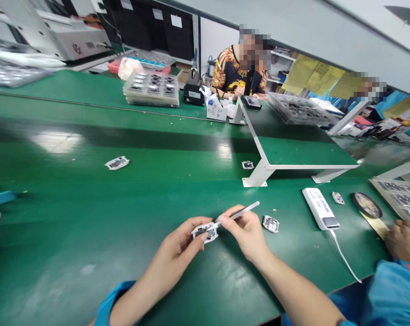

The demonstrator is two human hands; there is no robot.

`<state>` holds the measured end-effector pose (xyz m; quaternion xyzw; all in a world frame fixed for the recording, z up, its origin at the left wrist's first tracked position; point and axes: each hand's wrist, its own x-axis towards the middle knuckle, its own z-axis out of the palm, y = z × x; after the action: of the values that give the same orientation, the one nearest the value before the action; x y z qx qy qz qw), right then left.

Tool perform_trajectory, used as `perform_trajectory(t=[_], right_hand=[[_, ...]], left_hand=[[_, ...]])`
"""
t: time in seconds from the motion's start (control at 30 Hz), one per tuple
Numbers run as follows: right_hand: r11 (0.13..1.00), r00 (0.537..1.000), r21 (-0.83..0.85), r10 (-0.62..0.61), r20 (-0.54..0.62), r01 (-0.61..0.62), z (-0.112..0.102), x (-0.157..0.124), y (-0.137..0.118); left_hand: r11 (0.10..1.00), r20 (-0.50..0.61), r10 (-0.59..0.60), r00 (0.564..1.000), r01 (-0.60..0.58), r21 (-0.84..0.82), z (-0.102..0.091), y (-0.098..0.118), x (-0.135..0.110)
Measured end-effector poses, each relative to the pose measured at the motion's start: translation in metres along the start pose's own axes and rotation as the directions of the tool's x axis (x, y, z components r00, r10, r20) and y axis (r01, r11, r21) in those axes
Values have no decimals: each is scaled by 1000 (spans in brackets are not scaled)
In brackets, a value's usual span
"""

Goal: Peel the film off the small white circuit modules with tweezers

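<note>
**Q:** What carries the work?
**A:** A green tabletop (89, 217) spans the whole view. A white raised shelf (293, 154) stands on it ahead and to the right. A stack of clear trays (152, 88) sits at the far side.

**Q:** What lies to the right of the person?
**A:** A white oblong device (320, 208) with a cable lies flat near the shelf's foot. A dark round disc (366, 204) lies near it, farther right. A co-worker's hand (403, 242) rests at the right edge.

**Q:** What is the state of each hand?
**A:** The left hand (182, 237) is clamped on a small white part (205, 232), thumb and fingers pinching its edges. The part sits low over the tabletop, centre of view, between both hands. The right hand (245, 231) is closed on a slender white tool (240, 211) in a pen grip. The tool's tip meets the part's right edge, and its shaft slants up and to the right.

**Q:** Where are the loose pieces?
**A:** One loose piece (270, 223) lies just beside the right hand, apart from it. A second piece (117, 163) lies well apart to the left. A third piece (248, 165) lies by the shelf's foot.
</note>
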<state>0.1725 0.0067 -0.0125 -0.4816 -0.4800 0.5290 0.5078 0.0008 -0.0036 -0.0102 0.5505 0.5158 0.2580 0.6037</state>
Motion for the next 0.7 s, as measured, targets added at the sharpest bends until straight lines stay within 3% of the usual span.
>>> perform_trajectory(t=[0.47,0.7], right_hand=[[993,992,-40,-116,-40,115,1,-5,0],[980,985,-106,-171,0,170,-1,-6,0]], left_hand=[[1000,-9,-17,1000,17,-6,1,5,-6],[1000,-24,-9,1000,9,-11,2,4,-2]])
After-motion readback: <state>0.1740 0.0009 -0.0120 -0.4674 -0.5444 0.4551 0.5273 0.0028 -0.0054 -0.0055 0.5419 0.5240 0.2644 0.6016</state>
